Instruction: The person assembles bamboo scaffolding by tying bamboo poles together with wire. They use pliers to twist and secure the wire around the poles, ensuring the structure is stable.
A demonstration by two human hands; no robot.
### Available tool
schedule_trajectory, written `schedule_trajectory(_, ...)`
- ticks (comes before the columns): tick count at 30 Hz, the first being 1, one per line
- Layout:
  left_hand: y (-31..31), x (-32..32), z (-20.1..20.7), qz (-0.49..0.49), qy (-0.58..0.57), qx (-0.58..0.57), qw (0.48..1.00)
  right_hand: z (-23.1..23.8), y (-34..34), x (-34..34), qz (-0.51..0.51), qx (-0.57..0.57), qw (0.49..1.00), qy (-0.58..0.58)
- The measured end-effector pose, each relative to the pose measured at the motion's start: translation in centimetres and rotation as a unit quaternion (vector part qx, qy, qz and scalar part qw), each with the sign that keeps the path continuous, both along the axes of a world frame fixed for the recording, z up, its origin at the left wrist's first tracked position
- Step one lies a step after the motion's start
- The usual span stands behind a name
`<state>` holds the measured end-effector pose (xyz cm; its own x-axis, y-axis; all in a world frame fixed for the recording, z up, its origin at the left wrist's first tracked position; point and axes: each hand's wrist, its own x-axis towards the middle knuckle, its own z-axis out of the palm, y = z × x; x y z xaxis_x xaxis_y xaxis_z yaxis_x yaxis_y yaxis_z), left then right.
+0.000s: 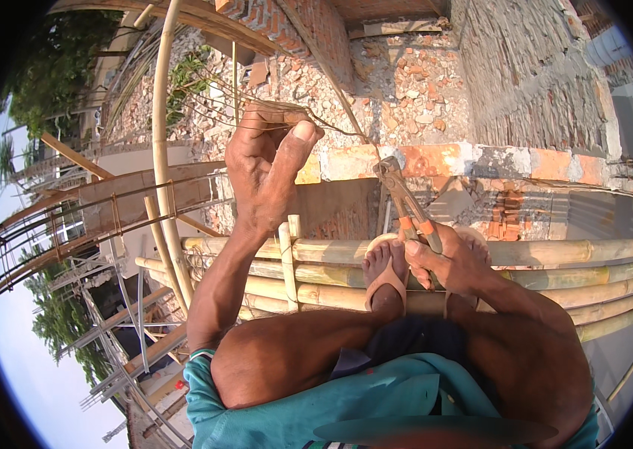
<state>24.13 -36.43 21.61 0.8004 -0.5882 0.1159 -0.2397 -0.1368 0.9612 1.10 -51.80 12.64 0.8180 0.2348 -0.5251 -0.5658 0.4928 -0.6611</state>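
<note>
My left hand (271, 161) is raised at the centre left, its thumb and fingers pinched round several thin, dark wires (256, 102). Loose wire ends fan out to the left of the fist, and one strand runs right toward the brick wall top. In my right hand (440, 258) is a pair of pincers (404, 196) with worn metal jaws and orange on the handles. The jaws point up and away from me, in front of the brick course (436, 161). Whether they touch the wire strand cannot be made out.
I squat in sandals on bamboo poles (556, 277) laid side by side. An upright bamboo pole (160, 112) stands to the left, by a rebar cage (99, 206). Below and beyond lies brick rubble (417, 90), beside a rough brick wall (533, 67). The ground lies well below the poles.
</note>
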Motion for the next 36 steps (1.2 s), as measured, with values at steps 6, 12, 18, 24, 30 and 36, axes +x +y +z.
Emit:
schedule_trajectory(6, 0.1, 0.4, -1.2, 0.005, 0.065, -0.088, 0.994, -0.1, 0.1, 0.3, 0.022, -0.027, 0.999, 0.001)
schedule_trajectory(12, -0.4, 0.4, -2.0, -0.015, 0.16, -0.207, 0.965, -0.5, 0.0, 0.4, -0.026, 0.023, 0.999, -0.009)
schedule_trajectory(18, -1.1, -0.6, -2.4, 0.037, 0.062, 0.054, 0.996, -0.9, -0.6, -0.1, 0.007, -0.08, 0.996, 0.042)
schedule_trajectory(24, -2.0, -1.3, -6.3, -0.077, 0.169, -0.045, 0.982, -1.2, -0.4, -0.8, 0.017, -0.01, 1.0, -0.002)
schedule_trajectory(30, -4.1, -1.5, -8.9, -0.227, 0.416, -0.483, 0.737, -0.9, -0.4, -1.3, 0.054, 0.195, 0.978, 0.045)
schedule_trajectory(36, -6.6, -2.2, -11.6, -0.082, 0.62, -0.565, 0.539, 0.3, -0.6, -1.1, 0.025, 0.223, 0.974, -0.001)
